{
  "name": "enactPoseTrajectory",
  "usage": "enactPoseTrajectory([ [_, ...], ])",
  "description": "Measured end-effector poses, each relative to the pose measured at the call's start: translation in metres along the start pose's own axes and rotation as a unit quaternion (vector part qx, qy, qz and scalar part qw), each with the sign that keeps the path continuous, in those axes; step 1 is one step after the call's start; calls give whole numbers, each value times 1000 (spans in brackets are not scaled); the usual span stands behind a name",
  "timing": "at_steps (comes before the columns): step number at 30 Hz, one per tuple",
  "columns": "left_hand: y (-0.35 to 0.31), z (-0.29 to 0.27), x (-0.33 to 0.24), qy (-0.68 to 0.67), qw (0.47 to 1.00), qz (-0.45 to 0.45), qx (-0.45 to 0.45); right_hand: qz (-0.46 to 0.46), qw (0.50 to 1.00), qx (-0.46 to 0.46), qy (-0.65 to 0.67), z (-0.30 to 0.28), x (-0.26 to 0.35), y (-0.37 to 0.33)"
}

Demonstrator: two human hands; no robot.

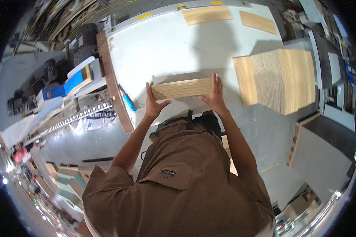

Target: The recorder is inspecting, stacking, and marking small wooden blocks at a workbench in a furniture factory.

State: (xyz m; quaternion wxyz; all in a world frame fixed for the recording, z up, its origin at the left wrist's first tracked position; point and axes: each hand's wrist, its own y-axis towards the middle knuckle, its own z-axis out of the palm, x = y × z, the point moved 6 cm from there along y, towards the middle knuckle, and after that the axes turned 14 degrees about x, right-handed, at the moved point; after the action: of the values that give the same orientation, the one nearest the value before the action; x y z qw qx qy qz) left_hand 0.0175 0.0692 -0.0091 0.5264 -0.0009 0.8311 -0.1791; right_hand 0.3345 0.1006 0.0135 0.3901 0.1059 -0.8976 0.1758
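Observation:
A narrow stack of thin wooden boards [182,89], its long layered edge facing up, lies crosswise between my two hands at the near side of the white tabletop [154,51]. My left hand [154,103] presses its left end, fingers straight and thumb spread along the near side. At the opposite end, my right hand [214,96] bears on the boards with upright fingers, its thumb reaching inward. The undersides of the boards are hidden. A blue-handled tool [128,102] rests left of my left hand, near the table's brown edge strip.
Large piles of pale wooden boards [277,79] stand at the right. Two loose boards, one wide [207,15] and one smaller [258,22], lie at the far edge beside a long spirit level [158,15]. Dark machinery [83,43] stands to the left.

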Motion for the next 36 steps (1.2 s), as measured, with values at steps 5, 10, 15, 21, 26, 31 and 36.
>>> enactPoseTrajectory([
  [5, 5, -24, 20, 46, 998, 46, 26, -33, 970, 60, -233, 11, 60, 31],
  [10, 23, -41, 14, 143, 984, 16, 108, -32, 956, 89, -277, 37, 58, 47],
  [15, 55, -128, 13, 374, 908, 20, 189, -97, 960, -42, -259, 34, 60, 40],
  [21, 109, -309, 66, 551, 825, -116, 42, -70, 955, 24, -287, 39, 65, 46],
  [26, 164, -333, 97, 570, 759, -273, 153, -64, 962, 10, -264, 41, 54, 45],
  [31, 234, -191, 5, 485, 840, -114, 214, -32, 965, 36, -260, 43, 38, 39],
  [36, 218, -33, -64, 509, 835, 28, 206, -43, 957, -15, -285, 43, 55, 44],
])
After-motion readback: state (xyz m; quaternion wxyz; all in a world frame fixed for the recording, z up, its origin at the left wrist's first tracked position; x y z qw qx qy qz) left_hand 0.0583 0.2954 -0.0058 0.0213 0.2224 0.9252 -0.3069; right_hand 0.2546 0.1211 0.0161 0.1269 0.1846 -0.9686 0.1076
